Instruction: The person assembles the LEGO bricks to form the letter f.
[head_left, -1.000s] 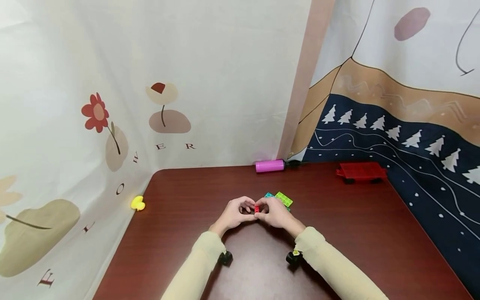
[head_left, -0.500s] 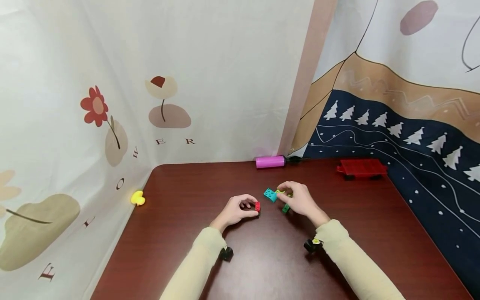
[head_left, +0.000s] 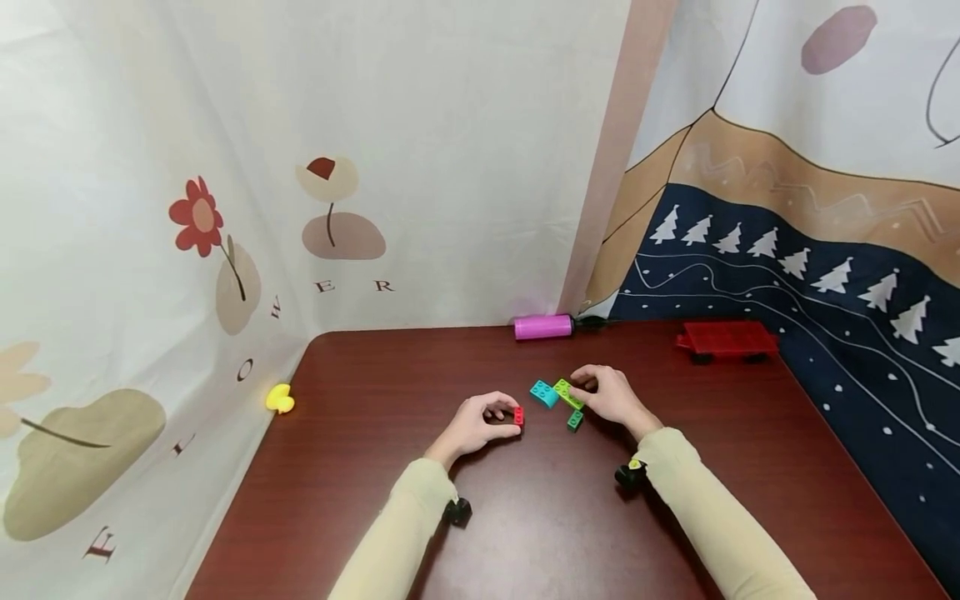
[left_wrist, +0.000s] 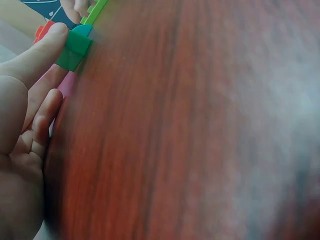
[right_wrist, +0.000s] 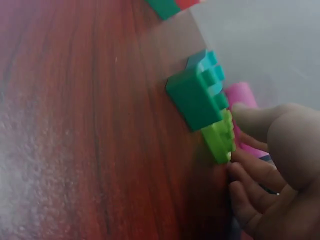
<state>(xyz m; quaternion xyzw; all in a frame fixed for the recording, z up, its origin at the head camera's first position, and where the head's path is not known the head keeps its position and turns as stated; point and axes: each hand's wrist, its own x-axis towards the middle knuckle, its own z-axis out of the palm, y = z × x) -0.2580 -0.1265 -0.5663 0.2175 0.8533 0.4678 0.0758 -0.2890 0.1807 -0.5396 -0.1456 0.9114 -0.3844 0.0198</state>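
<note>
My left hand [head_left: 477, 423] pinches a red brick [head_left: 519, 416] between thumb and fingers. In the left wrist view a green brick [left_wrist: 76, 49] sits joined against that red one, partly behind the thumb. To the right, my right hand [head_left: 609, 395] has its thumb and fingertips at the right end of a lime green brick [head_left: 564, 390], gripping it low over the table. A turquoise brick [head_left: 543, 393] lies at the lime brick's left end. Just in front lies a small green brick [head_left: 575, 419], which stands large before the lime one in the right wrist view.
The brown table [head_left: 420, 367] meets a printed cloth wall behind. A purple cylinder [head_left: 543, 327] with a black end lies along the back edge. A red toy wagon [head_left: 729, 340] stands at the back right, and a yellow rubber duck [head_left: 280, 398] sits at the left edge.
My right hand has left the red brick and moved right to the lime green brick, lately shifting a little further right. My left hand keeps holding the red brick in nearly the same place.
</note>
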